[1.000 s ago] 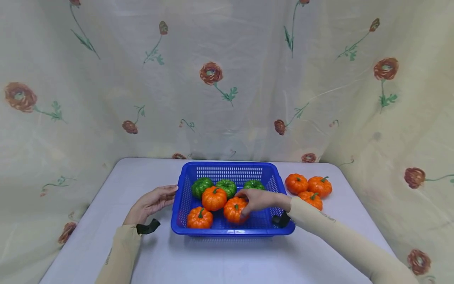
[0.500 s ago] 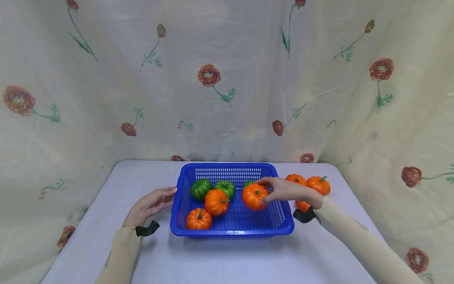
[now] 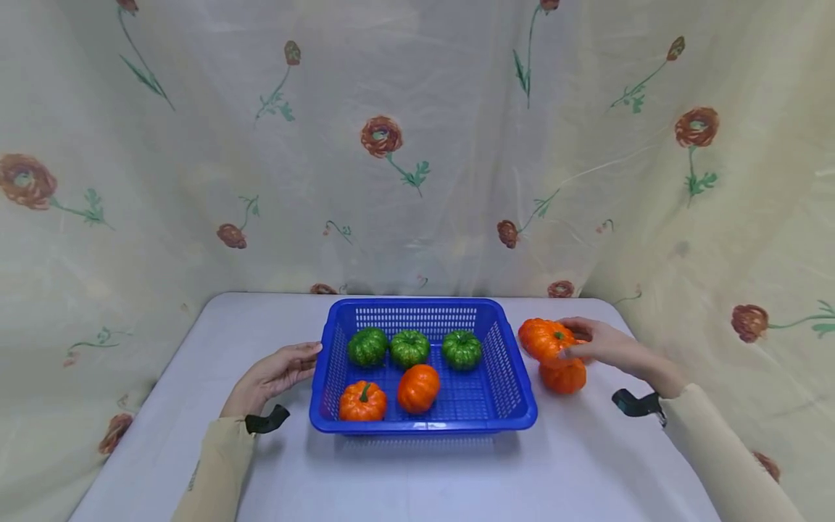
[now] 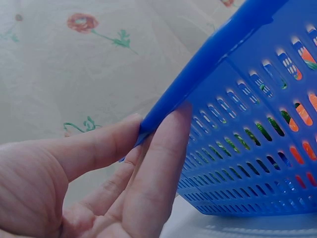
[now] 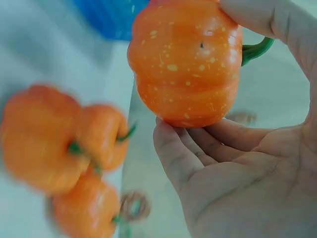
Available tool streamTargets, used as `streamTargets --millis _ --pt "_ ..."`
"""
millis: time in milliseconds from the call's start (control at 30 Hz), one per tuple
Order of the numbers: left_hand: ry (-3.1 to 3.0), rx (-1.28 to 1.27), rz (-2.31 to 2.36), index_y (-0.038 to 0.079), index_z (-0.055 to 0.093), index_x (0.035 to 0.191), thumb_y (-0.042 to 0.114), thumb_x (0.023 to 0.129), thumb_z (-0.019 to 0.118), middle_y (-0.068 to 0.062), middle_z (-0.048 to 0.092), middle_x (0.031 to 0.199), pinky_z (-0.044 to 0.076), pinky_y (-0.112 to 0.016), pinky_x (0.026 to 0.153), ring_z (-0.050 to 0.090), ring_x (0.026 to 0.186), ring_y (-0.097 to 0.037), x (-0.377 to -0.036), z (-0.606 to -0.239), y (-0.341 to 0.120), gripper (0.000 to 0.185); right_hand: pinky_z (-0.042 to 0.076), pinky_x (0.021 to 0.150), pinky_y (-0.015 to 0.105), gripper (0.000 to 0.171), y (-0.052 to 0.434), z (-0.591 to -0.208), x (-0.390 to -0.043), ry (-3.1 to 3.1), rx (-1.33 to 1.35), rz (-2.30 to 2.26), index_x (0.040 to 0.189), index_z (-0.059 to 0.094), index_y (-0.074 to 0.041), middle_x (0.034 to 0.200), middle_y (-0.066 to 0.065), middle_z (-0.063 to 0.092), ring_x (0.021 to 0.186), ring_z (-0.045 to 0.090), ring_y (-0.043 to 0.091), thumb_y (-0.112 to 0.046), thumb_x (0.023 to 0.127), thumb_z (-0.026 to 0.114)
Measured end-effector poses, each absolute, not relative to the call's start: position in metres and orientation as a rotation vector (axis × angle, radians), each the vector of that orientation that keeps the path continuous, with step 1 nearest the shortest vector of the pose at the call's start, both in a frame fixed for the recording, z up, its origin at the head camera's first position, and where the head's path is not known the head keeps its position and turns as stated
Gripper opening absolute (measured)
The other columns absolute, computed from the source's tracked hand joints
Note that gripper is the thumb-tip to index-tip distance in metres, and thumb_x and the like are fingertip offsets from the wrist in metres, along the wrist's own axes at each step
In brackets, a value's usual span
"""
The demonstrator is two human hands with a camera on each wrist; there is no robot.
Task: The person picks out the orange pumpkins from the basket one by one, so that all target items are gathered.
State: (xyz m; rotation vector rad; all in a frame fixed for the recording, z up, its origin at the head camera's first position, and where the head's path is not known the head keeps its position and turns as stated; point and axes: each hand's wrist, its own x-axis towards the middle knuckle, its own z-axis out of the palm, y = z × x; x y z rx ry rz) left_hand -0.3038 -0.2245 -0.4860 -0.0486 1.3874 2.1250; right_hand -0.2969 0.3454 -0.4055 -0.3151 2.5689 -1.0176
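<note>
1. The right hand (image 3: pixel 603 344) holds an orange toy pumpkin (image 3: pixel 544 338) to the right of the blue basket (image 3: pixel 422 422), above the pale surface (image 3: pixel 417 471). Its fingers (image 5: pixel 181 158) curl under the squat, ribbed body and the thumb presses on top.
2. The right wrist view shows this pumpkin's skin glossy orange with pale yellow flecks, its ribs shallow. Its curved green stem (image 5: pixel 255 49) points sideways toward the thumb side, so the pumpkin lies tipped over in the grasp, not upright.
3. Just below it another orange pumpkin (image 3: pixel 563 375) sits on the surface. The right wrist view shows three orange pumpkins (image 5: pixel 64 163) bunched together, blurred.
4. The left hand (image 3: pixel 272 375) rests against the basket's left wall. Its fingers (image 4: pixel 153 168) lie straight along the outside of the perforated plastic under the rim, thumb at the rim's corner; relaxed, not clenched.
5. The basket is rectangular, of hard blue plastic, its walls and floor pierced with rows of small slots.
6. Inside, three green pumpkins (image 3: pixel 409 347) stand in a row along the far wall. Nearer are two orange ones: one upright (image 3: pixel 362 401), one lying on its side (image 3: pixel 418 388).
7. A cream floral curtain (image 3: pixel 417 145) hangs behind and around the surface.
8. Both arms wear beige sleeves (image 3: pixel 218 464) with black wrist straps (image 3: pixel 266 420).
</note>
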Motion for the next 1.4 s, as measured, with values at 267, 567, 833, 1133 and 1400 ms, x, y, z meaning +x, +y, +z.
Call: streamTargets --millis 267,567,833,1133,1400 --pt "1.368 -0.036 2.130 0.001 0.042 0.123 0.012 0.093 0.051 -0.008 0.063 0.101 0.050 -0.028 0.086 0.063 0.091 -0.017 -0.304 -0.488 -0.226 0.033 0.034 0.096 0.062 0.081 0.406 -0.422 -0.292 2.569 -0.179 -1.081 0.138 0.020 0.007 0.137 0.030 0.031 0.121 0.033 0.043 -0.036 0.084 0.062" --pt "1.349 -0.019 2.145 0.000 0.041 0.123 0.010 0.093 0.051 -0.009 0.064 0.101 0.050 -0.029 0.086 0.063 0.090 -0.017 -0.304 -0.488 -0.225 0.033 0.036 0.094 0.061 0.080 0.440 -0.444 -0.285 2.648 -0.108 -1.045 0.135 0.026 0.011 0.135 0.032 0.033 0.118 0.035 0.045 -0.039 0.084 0.062" --pt "1.362 -0.041 2.140 0.000 0.038 0.127 0.011 0.092 0.052 -0.009 0.063 0.101 0.051 -0.029 0.084 0.063 0.090 -0.017 -0.305 -0.489 -0.225 0.039 0.034 0.095 0.061 0.084 0.451 -0.467 -0.284 2.676 -0.042 -1.003 0.133 0.029 0.013 0.134 0.033 0.032 0.118 0.035 0.046 -0.041 0.080 0.066" --pt "1.370 -0.063 2.129 -0.001 0.032 0.132 0.013 0.092 0.053 -0.008 0.062 0.103 0.050 -0.029 0.086 0.063 0.091 -0.016 -0.304 -0.487 -0.225 0.047 0.032 0.094 0.063 0.083 0.447 -0.484 -0.283 2.561 0.035 -1.022 0.135 0.025 0.010 0.134 0.032 0.029 0.115 0.033 0.043 -0.038 0.081 0.065" --pt "1.349 -0.072 2.149 -0.002 0.033 0.131 0.012 0.091 0.054 -0.010 0.062 0.103 0.050 -0.029 0.086 0.063 0.091 -0.017 -0.306 -0.490 -0.225 0.047 0.033 0.096 0.062 0.082 0.440 -0.479 -0.282 2.595 -0.006 -1.038 0.134 0.022 0.014 0.135 0.034 0.027 0.118 0.032 0.046 -0.035 0.083 0.064"
